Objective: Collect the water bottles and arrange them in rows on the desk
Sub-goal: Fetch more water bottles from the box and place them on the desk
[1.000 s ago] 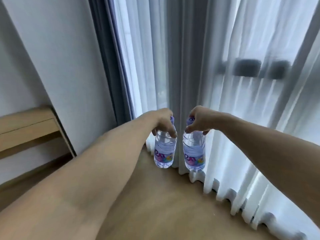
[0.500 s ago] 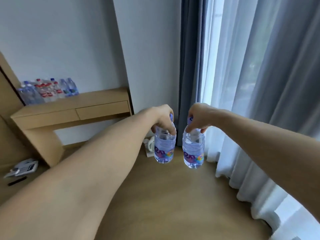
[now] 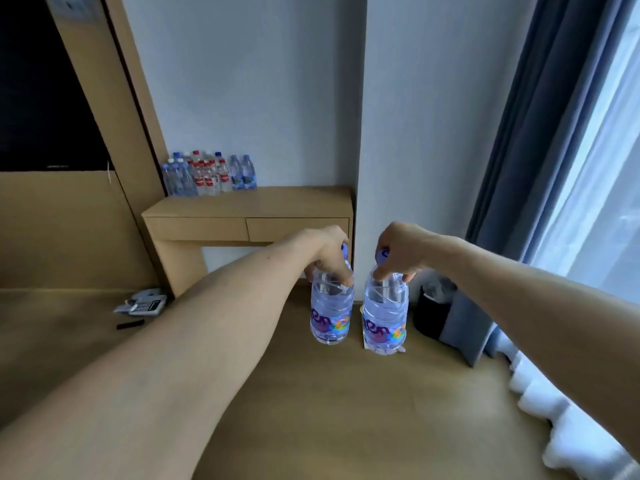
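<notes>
Right at the necks, the fingers [image 3: 341,273] of the left hand [image 3: 329,254] curl round the top of the left bottle [image 3: 331,315], just below its blue cap. The fingers [image 3: 380,271] of the right hand [image 3: 398,251] grasp the right bottle [image 3: 383,322] the same way. Both bottles hang upright, side by side and slightly apart, clear with purple and rainbow-coloured labels (the lettering is only partly readable). Two bare forearms reach forward from the lower corners, over the wooden floor [image 3: 329,410]. Farther off, the wall-mounted desk [image 3: 249,207] carries a cluster of bottles [image 3: 207,176] at its back left corner, against the wall; some are red-labelled, some blue-capped. A black bin [image 3: 431,317] stands beside the grey curtain [image 3: 512,168] on the right. A small grey device [image 3: 142,303] lies on the floor left of the desk's leg.
</notes>
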Motion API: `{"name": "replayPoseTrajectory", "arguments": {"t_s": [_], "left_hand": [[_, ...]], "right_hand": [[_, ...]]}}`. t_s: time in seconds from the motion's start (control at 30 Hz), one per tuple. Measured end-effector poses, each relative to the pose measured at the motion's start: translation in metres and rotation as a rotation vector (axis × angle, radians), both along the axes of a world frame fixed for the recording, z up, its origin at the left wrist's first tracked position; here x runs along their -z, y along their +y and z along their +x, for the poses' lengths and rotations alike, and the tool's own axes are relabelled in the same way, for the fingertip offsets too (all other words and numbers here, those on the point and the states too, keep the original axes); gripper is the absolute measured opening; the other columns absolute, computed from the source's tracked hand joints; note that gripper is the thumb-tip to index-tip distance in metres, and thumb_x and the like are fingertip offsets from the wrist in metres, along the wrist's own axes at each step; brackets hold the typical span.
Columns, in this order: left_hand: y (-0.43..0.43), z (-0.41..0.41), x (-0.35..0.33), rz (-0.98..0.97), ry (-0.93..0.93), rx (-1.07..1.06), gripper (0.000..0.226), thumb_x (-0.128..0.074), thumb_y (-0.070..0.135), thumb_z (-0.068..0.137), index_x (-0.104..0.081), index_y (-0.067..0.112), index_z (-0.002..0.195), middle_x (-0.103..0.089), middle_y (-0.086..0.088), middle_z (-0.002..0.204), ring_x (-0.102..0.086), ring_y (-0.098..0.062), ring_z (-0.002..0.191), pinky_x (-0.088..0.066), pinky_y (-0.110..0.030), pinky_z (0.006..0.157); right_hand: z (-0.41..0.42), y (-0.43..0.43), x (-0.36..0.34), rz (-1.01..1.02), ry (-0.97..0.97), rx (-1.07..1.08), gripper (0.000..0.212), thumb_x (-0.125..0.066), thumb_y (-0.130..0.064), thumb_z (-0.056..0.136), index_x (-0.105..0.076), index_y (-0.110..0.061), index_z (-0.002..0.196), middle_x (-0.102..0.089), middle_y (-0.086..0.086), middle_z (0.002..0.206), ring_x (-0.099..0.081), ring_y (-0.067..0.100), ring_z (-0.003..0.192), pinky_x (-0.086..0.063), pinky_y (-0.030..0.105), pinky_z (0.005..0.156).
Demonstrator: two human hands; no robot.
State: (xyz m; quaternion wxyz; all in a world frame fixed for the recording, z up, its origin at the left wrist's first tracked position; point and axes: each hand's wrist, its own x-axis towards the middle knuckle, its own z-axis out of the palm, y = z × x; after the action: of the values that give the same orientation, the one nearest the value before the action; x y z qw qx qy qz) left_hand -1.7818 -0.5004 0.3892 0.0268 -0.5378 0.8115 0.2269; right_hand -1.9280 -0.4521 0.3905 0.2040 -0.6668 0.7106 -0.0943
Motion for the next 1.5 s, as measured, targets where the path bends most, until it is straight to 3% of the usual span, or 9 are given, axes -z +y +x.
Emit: {"name": "replayPoseTrajectory", "arguments": {"t_s": [0.2,0.33,0.57,0.67,0.87,1.13,1.27,1.4,1.5], "left_hand": [[-0.112,0.054,-0.009,-0.005,-0.030,-0.030,0.062,-0.084,0.030,0.071,-0.055,0.012,0.122,-0.056,-0.012,0.118,-0.068,-0.032,0.091,-0.061,-0.043,0.073],[-0.179,0.086,-0.005,-0.010,-0.054,-0.086,0.068,-0.083,0.036,0.069,-0.051,0.017,0.125,-0.057,-0.012,0.115,-0.070,-0.031,0.086,-0.060,-0.044,0.077],[-0.301,0.125,0.010,0.009,-0.035,-0.200,0.069,-0.084,0.036,0.068,-0.051,0.015,0.124,-0.057,-0.013,0.118,-0.070,-0.031,0.089,-0.060,-0.043,0.078],[-0.358,0.135,0.010,0.010,-0.027,-0.245,0.059,-0.085,0.035,0.068,-0.056,0.011,0.114,-0.059,-0.015,0.114,-0.069,-0.033,0.090,-0.060,-0.045,0.077],[-0.467,0.149,0.006,0.013,0.010,-0.343,0.054,-0.086,0.031,0.068,-0.061,0.010,0.110,-0.063,-0.014,0.109,-0.069,-0.031,0.084,-0.060,-0.043,0.073],[-0.593,0.172,0.016,0.050,0.034,-0.392,0.058,-0.084,0.025,0.073,-0.056,0.008,0.120,-0.054,-0.013,0.119,-0.065,-0.033,0.096,-0.060,-0.042,0.073],[-0.668,0.189,0.029,0.057,0.006,-0.359,0.056,-0.086,0.029,0.069,-0.057,0.011,0.115,-0.054,-0.012,0.121,-0.067,-0.035,0.093,-0.060,-0.044,0.073],[-0.743,0.202,0.034,0.052,-0.027,-0.289,0.057,-0.085,0.031,0.069,-0.056,0.014,0.115,-0.055,-0.009,0.120,-0.068,-0.032,0.090,-0.061,-0.042,0.073],[-0.795,0.208,0.031,0.057,-0.047,-0.231,0.058,-0.083,0.030,0.072,-0.055,0.013,0.121,-0.055,-0.010,0.119,-0.069,-0.032,0.088,-0.061,-0.038,0.073]], "right_hand": [[0.050,-0.116,-0.005,-0.012,-0.015,-0.076,0.029,-0.080,-0.018,0.076,-0.063,-0.004,0.095,-0.063,0.015,0.095,-0.068,0.029,0.079,-0.058,0.028,0.055],[0.078,-0.188,-0.004,-0.027,0.013,-0.135,0.029,-0.079,-0.022,0.077,-0.064,-0.008,0.096,-0.062,0.010,0.089,-0.064,0.022,0.067,-0.051,0.019,0.046],[0.113,-0.328,0.006,-0.033,0.045,-0.243,0.026,-0.079,-0.025,0.076,-0.067,-0.009,0.092,-0.066,0.010,0.086,-0.068,0.019,0.063,-0.055,0.022,0.052],[0.125,-0.390,0.004,-0.044,0.082,-0.309,0.022,-0.078,-0.026,0.075,-0.065,-0.012,0.086,-0.065,0.006,0.082,-0.063,0.015,0.055,-0.044,0.018,0.042],[0.140,-0.508,-0.007,-0.047,0.107,-0.417,0.026,-0.079,-0.027,0.075,-0.068,-0.009,0.089,-0.068,0.008,0.085,-0.068,0.019,0.061,-0.050,0.023,0.053],[0.165,-0.639,0.003,0.010,0.122,-0.480,0.030,-0.075,-0.029,0.081,-0.070,-0.006,0.099,-0.071,0.007,0.094,-0.062,0.009,0.055,-0.042,0.014,0.046],[0.183,-0.710,0.017,0.023,0.114,-0.460,0.030,-0.075,-0.027,0.080,-0.070,-0.004,0.099,-0.070,0.008,0.093,-0.066,0.017,0.065,-0.047,0.017,0.054],[0.198,-0.781,0.023,0.044,0.116,-0.403,0.034,-0.076,-0.028,0.079,-0.071,-0.003,0.101,-0.064,0.004,0.084,-0.067,0.019,0.069,-0.040,0.014,0.047],[0.205,-0.830,0.025,0.015,0.144,-0.373,0.033,-0.073,-0.029,0.079,-0.071,-0.006,0.102,-0.070,0.006,0.094,-0.068,0.021,0.081,-0.037,0.014,0.047]]}}
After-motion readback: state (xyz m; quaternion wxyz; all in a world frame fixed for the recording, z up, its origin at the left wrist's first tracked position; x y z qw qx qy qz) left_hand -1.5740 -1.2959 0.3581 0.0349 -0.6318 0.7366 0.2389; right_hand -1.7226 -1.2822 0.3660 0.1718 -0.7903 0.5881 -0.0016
